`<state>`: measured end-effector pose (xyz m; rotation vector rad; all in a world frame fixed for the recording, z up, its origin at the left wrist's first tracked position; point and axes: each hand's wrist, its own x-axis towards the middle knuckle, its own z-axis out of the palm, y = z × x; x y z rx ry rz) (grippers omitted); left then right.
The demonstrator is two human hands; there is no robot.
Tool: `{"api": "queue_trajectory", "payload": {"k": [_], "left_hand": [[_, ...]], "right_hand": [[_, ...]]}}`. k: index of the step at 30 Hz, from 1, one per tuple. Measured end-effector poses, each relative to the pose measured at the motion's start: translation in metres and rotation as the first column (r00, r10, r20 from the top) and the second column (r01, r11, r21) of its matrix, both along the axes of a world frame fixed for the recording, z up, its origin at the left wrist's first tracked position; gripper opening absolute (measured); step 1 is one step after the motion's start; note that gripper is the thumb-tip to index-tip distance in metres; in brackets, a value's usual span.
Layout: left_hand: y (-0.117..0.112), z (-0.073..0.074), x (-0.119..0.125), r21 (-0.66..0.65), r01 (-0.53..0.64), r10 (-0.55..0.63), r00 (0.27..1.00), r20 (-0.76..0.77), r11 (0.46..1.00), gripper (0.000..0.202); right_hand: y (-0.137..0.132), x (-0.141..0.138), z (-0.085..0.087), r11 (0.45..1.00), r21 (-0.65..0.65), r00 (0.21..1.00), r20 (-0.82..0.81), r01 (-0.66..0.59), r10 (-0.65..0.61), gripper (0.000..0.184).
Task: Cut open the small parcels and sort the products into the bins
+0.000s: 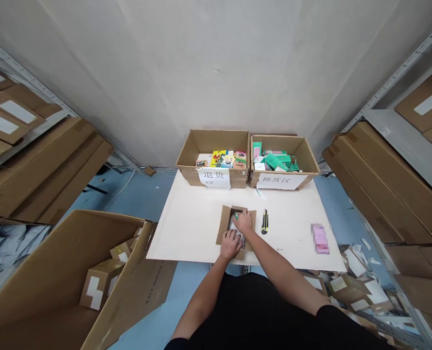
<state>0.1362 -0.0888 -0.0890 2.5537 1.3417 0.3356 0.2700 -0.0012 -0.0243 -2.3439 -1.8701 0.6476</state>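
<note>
A small open cardboard box (223, 221) with its flaps spread out stands near the front middle of the white table. Both hands reach into it. My right hand (243, 221) is at the far part of the box, its fingers bent down beside a small green item (236, 215). Closer to me, my left hand (231, 244) curls over a whitish-grey item (232, 225) in the same box. The hands cover most of the contents, so what the fingers grip is hidden. Just right of the box lies a yellow and black utility knife (265, 222).
Two labelled cartons, one with colourful packs (213, 181) and one with green packs (279, 182), stand along the table's back. A blurred pink item (320, 239) lies at right. A large carton (128, 262) with parcels is at left; parcels (349, 288) lie at lower right.
</note>
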Motion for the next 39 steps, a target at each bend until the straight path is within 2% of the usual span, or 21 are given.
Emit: {"api": "queue_trajectory", "payload": {"k": [3, 7, 9, 13, 17, 19, 21, 25, 27, 29, 35, 39], "left_hand": [[-0.005, 0.0, 0.004, 0.055, -0.091, 0.091, 0.996, 0.014, 0.994, 0.031], [-0.009, -0.001, 0.0, 0.055, -0.229, 0.228, 0.973, 0.038, 0.972, 0.054], [-0.008, 0.001, -0.008, 0.016, -0.206, 0.206, 0.978, 0.032, 0.978, 0.063], [-0.005, 0.01, -0.027, -0.04, -0.061, 0.062, 0.998, 0.023, 0.997, 0.074], [-0.003, 0.016, -0.032, -0.061, -0.061, 0.061, 0.998, 0.009, 0.996, 0.078], [-0.005, 0.017, -0.029, -0.062, -0.08, 0.08, 0.997, 0.003, 0.995, 0.077], [-0.007, 0.017, -0.026, -0.063, -0.091, 0.092, 0.996, 0.005, 0.994, 0.069], [-0.01, 0.015, -0.025, -0.076, -0.058, 0.059, 0.998, 0.006, 0.995, 0.047], [-0.01, 0.016, -0.027, -0.08, -0.039, 0.041, 0.999, 0.013, 0.996, 0.045], [-0.009, 0.017, -0.03, -0.072, -0.048, 0.051, 0.998, 0.03, 0.996, 0.047], [-0.009, 0.02, -0.038, -0.043, -0.081, 0.083, 0.995, 0.048, 0.996, 0.034], [-0.012, 0.019, -0.037, -0.028, -0.09, 0.092, 0.994, 0.054, 0.996, 0.032]], "right_hand": [[-0.008, 0.003, 0.002, 0.999, 0.031, 0.999, -0.028, 0.016, -0.015, 0.041], [-0.016, 0.003, 0.005, 0.994, 0.069, 0.995, -0.06, 0.082, -0.078, 0.04], [-0.018, 0.005, 0.005, 0.99, 0.107, 0.993, -0.079, 0.095, -0.087, 0.043], [-0.022, 0.007, 0.001, 0.978, 0.191, 0.99, -0.124, 0.083, -0.059, 0.047], [-0.031, 0.006, -0.003, 0.951, 0.303, 0.987, -0.157, 0.066, -0.018, 0.051], [-0.038, 0.006, -0.005, 0.935, 0.352, 0.987, -0.159, 0.042, 0.015, 0.053], [-0.044, 0.005, -0.006, 0.941, 0.339, 0.989, -0.145, 0.009, 0.043, 0.055], [-0.048, 0.0, -0.005, 0.989, 0.14, 0.99, -0.119, -0.055, 0.072, 0.063], [-0.044, -0.006, -0.004, 0.996, 0.058, 0.991, -0.108, -0.073, 0.079, 0.064], [-0.039, -0.01, -0.003, 0.997, 0.03, 0.993, -0.092, -0.077, 0.08, 0.06], [-0.021, -0.008, 0.0, 0.992, 0.102, 0.995, -0.066, -0.074, 0.081, 0.052], [-0.015, 0.0, 0.012, 0.975, 0.191, 0.988, -0.083, -0.112, 0.13, 0.051]]}}
